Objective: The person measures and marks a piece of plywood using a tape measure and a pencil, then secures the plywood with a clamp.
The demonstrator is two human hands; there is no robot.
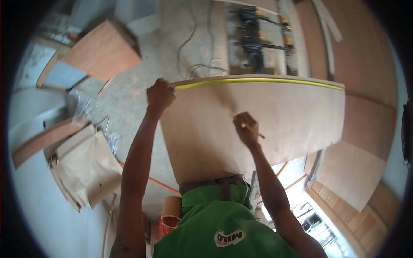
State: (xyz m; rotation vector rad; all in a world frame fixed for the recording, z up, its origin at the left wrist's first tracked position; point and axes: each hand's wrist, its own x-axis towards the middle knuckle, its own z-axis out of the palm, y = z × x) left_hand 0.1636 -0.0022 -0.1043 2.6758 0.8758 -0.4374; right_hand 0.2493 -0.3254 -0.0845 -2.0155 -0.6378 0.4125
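A pale plywood board (275, 112) lies flat in front of my body. Along its far edge runs a yellow tape measure blade (258, 80), stretched from the left corner to the right edge. My left hand (161, 95) is closed on the tape measure at the board's far left corner; whether the case is inside the fist is hidden. Over the middle of the board, my right hand (246, 129) grips a yellow pencil (254, 130) with its fingers closed. The pencil's dark end sticks out toward the lower right.
Black clamp-like tools with orange parts (254, 38) stand beyond the board. Cables (189, 43) cross the concrete floor. More wood panels (365, 116) lie at the right. A wood-faced box (103, 51) and a beige sack-like sheet (86, 165) are at the left.
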